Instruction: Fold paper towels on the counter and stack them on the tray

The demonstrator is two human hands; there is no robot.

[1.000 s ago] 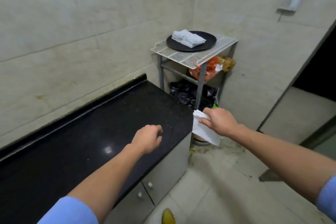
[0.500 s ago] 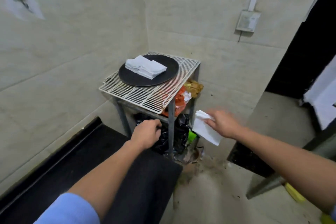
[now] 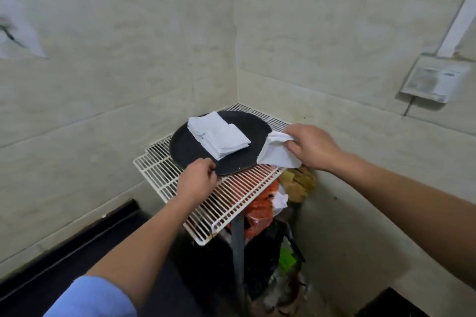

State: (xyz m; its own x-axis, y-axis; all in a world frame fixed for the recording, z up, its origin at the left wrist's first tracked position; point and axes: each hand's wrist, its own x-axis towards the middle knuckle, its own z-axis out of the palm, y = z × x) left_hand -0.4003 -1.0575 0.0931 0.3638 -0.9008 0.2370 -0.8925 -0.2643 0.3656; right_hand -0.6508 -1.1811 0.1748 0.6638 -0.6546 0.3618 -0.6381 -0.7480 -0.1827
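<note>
The left hand [image 3: 198, 183] sits at the near rim of the black tray [image 3: 185, 154] with its fingers curled. Whether they pinch the rim or only touch it, I cannot tell. On the tray lies the stack of folded towels [image 3: 219, 136]. Over the tray's right rim hangs the folded paper towel [image 3: 277, 156], pinched at its top by the right hand [image 3: 314, 147]. It looks very light, limp and apt to unfold, so a hold across the folded edge suits it. Half a second ago both hands were lower, beside the wire shelf [image 3: 231, 201].
</note>
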